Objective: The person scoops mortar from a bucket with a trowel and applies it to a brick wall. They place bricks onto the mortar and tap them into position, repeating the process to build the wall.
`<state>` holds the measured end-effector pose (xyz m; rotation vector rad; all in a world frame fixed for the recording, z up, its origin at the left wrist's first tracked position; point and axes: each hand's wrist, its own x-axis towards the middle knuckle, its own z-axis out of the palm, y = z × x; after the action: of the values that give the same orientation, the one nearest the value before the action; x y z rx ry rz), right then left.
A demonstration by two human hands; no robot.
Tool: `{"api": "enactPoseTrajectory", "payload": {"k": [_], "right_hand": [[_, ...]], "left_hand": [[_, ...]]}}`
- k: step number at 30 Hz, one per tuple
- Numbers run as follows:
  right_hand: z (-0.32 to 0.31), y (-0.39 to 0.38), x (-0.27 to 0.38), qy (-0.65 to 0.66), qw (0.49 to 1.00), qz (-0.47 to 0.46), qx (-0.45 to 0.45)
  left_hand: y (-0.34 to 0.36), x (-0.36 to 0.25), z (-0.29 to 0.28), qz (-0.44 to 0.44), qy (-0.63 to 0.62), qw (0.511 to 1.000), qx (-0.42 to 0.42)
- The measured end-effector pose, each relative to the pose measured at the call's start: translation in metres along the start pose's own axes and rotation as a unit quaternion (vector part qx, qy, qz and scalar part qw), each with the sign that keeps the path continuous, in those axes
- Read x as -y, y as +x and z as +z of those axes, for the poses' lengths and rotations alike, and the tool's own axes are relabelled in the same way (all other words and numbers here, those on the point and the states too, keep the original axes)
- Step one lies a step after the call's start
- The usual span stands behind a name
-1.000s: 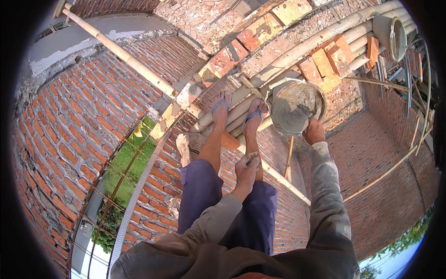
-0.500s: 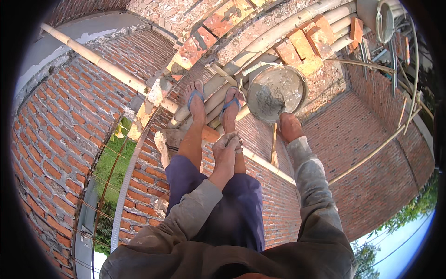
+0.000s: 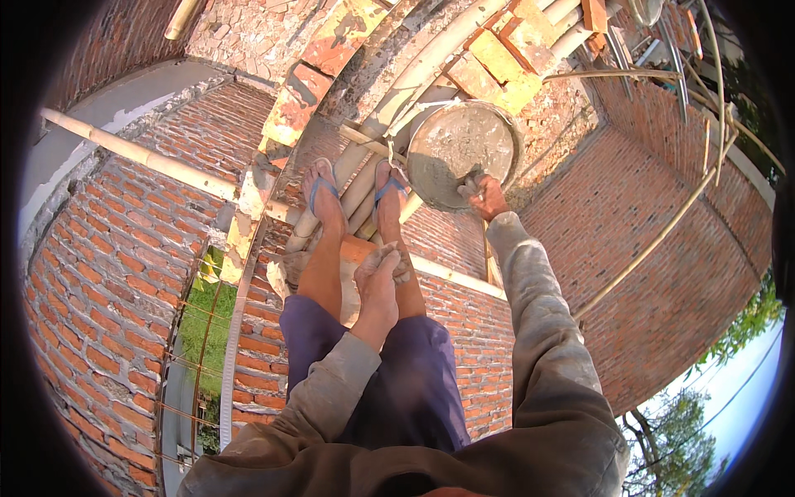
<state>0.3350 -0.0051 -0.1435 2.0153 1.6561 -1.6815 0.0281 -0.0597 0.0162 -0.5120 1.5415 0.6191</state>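
A round bucket (image 3: pixel 517 149) of wet grey mortar (image 3: pixel 460 145) stands just beyond my right foot. At its near right rim is my right hand (image 3: pixel 487 197), fingers curled, with the grey-smeared fingertips over the mortar. What they grip there, if anything, is too unclear to name. My left hand (image 3: pixel 378 275) is closed in front of my shins, well apart from the bucket. Grey mortar coats its fingers, and whatever may be inside them is hidden.
Both feet, in blue flip-flops (image 3: pixel 325 192), stand on bamboo poles (image 3: pixel 358 186). Loose bricks (image 3: pixel 497 62) lie beyond the bucket. A mortar-smeared brick course (image 3: pixel 296 95) curves along the left. Brick walls (image 3: pixel 108 273) drop away below, and a bamboo pole (image 3: pixel 149 161) crosses at left.
The view has shifted, so the bucket and my feet sit further left. My right hand has turned at the rim and reaches slightly further over the mortar. My left hand stays closed.
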Motion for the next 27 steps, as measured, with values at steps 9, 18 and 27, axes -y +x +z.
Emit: {"api": "enactPoseTrajectory", "payload": {"k": [9, 18, 27], "right_hand": [[0.046, -0.073, -0.018, 0.376, 0.902, 0.198, -0.078], [0.000, -0.135, 0.046, -0.243, 0.940, 0.010, -0.239], [0.001, -0.084, -0.004, -0.210, 0.957, 0.031, -0.198]], "left_hand": [[0.006, -0.003, -0.007, 0.014, 0.019, 0.999, 0.027], [0.005, 0.011, 0.006, -0.010, 0.078, 0.997, 0.004], [0.001, 0.017, -0.001, -0.012, 0.067, 0.997, 0.028]]}}
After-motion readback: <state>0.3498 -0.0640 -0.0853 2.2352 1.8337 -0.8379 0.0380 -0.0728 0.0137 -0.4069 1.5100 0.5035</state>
